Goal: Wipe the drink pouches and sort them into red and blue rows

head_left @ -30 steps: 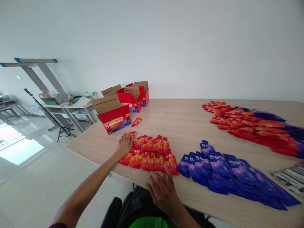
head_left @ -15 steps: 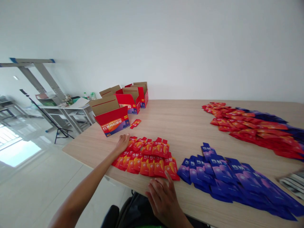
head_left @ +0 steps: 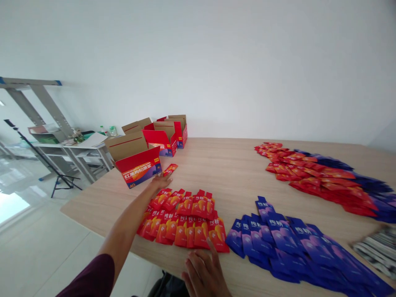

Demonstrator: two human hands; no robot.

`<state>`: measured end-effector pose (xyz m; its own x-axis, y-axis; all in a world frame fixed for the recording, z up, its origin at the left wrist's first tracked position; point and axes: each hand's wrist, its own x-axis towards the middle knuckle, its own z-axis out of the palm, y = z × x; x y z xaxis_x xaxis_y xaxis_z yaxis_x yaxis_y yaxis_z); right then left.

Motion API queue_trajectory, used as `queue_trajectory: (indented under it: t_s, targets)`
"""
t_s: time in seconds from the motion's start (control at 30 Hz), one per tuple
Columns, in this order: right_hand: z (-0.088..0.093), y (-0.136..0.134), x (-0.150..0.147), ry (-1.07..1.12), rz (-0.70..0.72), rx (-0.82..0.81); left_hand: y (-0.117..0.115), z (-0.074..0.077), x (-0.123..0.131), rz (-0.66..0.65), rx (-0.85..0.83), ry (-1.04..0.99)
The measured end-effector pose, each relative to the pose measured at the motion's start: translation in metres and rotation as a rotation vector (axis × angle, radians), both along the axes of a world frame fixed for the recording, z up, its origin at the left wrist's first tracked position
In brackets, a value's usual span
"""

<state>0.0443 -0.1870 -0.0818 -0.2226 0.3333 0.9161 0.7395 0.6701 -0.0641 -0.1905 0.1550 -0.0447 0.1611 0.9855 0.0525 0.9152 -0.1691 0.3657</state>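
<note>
My left hand (head_left: 161,181) stretches forward past the red pouches, its fingers at the near end of a single red pouch (head_left: 170,169) in front of a box. No pouch is lifted, and I cannot tell how firmly the fingertips touch it. Two overlapping rows of red-orange pouches (head_left: 182,225) lie at the table's front edge. Close by, my right hand (head_left: 204,268) hangs over that edge, index finger extended onto the lower corner of the rightmost red pouch, the other fingers loosely bent. Blue-purple pouches (head_left: 278,239) are fanned out to the right.
An open red carton (head_left: 139,167) stands on the left of the wooden table (head_left: 222,165), with several more open cartons (head_left: 163,140) behind it. A large heap of red pouches (head_left: 321,177) and blue ones lies at the right, near a folded striped cloth-like item (head_left: 377,249).
My left hand has moved forward from the corner of the red rows to the single pouch. My right hand keeps its place by the rightmost red pouch. The view has turned slightly.
</note>
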Motion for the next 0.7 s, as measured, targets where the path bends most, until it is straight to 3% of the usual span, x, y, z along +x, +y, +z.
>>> queue_trajectory:
  t_s: [0.17, 0.3, 0.5, 0.7]
  targets:
    - [-0.004, 0.004, -0.002, -0.015, -0.012, 0.047, 0.011, -0.002, -0.002, 0.016, -0.014, -0.002]
    - [-0.001, 0.002, -0.001, -0.041, 0.011, 0.003, 0.003, -0.003, -0.032, 0.081, 0.030, -0.106]
    - [0.006, -0.006, 0.004, -0.054, 0.069, -0.085, -0.037, -0.015, -0.090, 0.348, 0.162, -0.375]
    - [0.006, -0.010, 0.005, -0.089, 0.077, -0.122, -0.080, -0.032, -0.115, 0.576, 0.381, -0.815]
